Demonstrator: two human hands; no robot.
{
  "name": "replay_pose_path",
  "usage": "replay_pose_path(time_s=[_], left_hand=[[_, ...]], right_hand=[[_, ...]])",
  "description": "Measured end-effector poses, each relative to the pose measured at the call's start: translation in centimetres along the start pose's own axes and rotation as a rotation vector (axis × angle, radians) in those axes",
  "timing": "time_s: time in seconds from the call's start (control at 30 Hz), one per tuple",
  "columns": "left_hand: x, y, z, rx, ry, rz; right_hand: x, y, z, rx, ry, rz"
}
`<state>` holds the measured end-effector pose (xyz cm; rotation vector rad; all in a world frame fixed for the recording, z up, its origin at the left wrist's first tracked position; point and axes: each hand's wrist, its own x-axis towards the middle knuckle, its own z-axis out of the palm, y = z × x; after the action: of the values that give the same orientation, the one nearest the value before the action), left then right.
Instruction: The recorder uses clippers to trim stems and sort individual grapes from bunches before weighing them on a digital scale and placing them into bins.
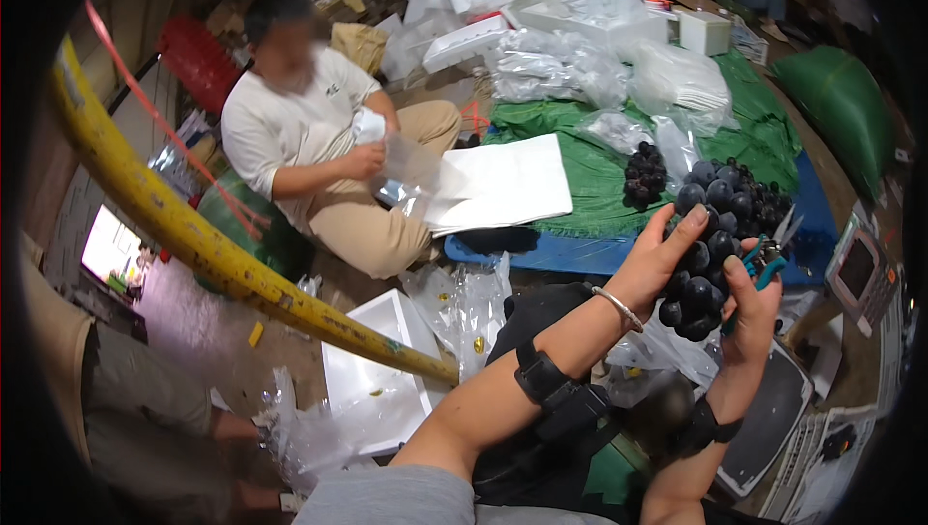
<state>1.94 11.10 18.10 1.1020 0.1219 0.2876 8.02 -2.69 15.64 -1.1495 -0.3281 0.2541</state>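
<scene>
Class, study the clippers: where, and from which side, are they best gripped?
Probably the clippers are best gripped by the teal handles, coming from below as the right hand does: the metal blades point upward, away from the fingers.

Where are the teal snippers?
In the head view, the teal-handled snips are at the right, in the person's right hand, beside the dark grapes.
</scene>
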Motion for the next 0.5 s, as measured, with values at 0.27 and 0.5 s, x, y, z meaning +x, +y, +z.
replay_pose_path(time_s=[0.27, 0.5], left_hand=[[-2.2, 2.4, -0.7, -0.595, -0.247, -0.086], [-3.1, 2.6, 0.2, -0.65, -0.241, -0.081]], right_hand=[[-1.1, -3.6, 2.3, 0.075, -0.194, -0.105], [-0.9, -2.6, 0.4, 0.096, -0.156, -0.064]])
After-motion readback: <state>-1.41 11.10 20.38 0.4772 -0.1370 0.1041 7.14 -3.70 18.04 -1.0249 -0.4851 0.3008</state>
